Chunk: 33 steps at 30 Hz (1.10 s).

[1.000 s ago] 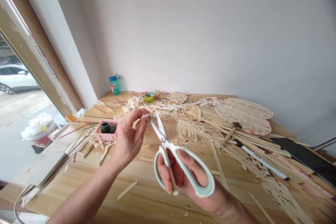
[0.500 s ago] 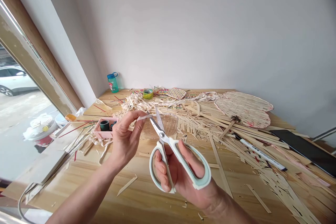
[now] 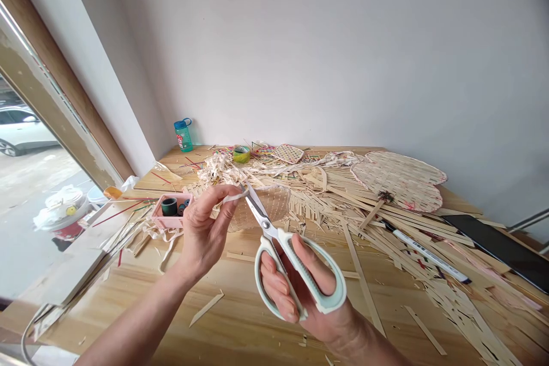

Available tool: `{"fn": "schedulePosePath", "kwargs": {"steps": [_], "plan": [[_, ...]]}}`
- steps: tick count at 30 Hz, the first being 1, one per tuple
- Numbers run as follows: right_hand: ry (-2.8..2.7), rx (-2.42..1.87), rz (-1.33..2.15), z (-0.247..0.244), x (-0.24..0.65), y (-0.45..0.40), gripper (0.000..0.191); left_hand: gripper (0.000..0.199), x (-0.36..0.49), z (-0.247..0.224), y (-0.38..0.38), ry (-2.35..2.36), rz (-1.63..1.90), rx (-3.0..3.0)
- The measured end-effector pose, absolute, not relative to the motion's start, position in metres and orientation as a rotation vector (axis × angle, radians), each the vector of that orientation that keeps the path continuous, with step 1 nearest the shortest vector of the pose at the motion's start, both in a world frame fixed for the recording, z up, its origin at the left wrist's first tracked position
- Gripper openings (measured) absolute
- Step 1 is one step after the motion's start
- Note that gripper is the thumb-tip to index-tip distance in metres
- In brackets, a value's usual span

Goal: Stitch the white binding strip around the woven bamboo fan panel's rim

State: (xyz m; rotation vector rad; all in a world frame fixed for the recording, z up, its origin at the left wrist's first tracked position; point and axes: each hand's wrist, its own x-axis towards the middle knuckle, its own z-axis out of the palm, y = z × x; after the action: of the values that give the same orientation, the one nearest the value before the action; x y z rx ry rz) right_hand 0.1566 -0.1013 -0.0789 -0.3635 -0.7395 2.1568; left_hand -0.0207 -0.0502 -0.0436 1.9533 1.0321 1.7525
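A short white strip (image 3: 235,197) is pinched between the thumb and fingers of my left hand (image 3: 209,226). My right hand (image 3: 300,283) has its thumb and fingers through the pale green handles of the scissors (image 3: 266,226). The blades point up and left, nearly together, with their tips at the strip's right end. Behind the blades, a woven piece with a stitched edge (image 3: 274,206) lies on the wooden table (image 3: 240,309).
Thin wooden strips (image 3: 334,189) cover much of the table's back and right. A pink box (image 3: 167,221) with spools stands left, and a bottle (image 3: 183,136) behind. Farther right are a large woven piece (image 3: 403,177), a marker (image 3: 431,255) and a black phone (image 3: 497,243).
The scissor blades and handles have come closer together. My right hand's fingers have closed in and shifted slightly right. My left hand still pinches the white strip.
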Motion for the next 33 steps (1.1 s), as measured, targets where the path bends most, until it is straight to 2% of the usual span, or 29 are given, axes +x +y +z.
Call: {"fn": "schedulePosePath", "kwargs": {"steps": [16, 22, 27, 29, 33], "plan": [[-0.926, -0.558, 1.935, -0.073, 0.155, -0.104, 0.061, 0.01, -0.02, -0.041, -0.051, 1.006, 1.738, 2.031], [-1.01, -0.548, 1.914, -0.077, 0.16, -0.098, 0.059, 0.006, -0.014, -0.042, -0.051, 0.994, 1.724, 1.817], [-1.135, -0.587, 1.832, -0.088, 0.17, -0.086, 0.053, 0.023, -0.012, -0.039, -0.041, 0.905, 1.617, 1.509], [-1.174, -0.6, 1.81, -0.09, 0.173, -0.082, 0.053, 0.025, -0.019, -0.042, -0.031, 0.98, 1.548, 1.533], [-1.246, -0.609, 1.776, -0.091, 0.176, -0.078, 0.053, 0.016, -0.042, -0.053, -0.011, 1.38, 1.375, 1.809]]}}
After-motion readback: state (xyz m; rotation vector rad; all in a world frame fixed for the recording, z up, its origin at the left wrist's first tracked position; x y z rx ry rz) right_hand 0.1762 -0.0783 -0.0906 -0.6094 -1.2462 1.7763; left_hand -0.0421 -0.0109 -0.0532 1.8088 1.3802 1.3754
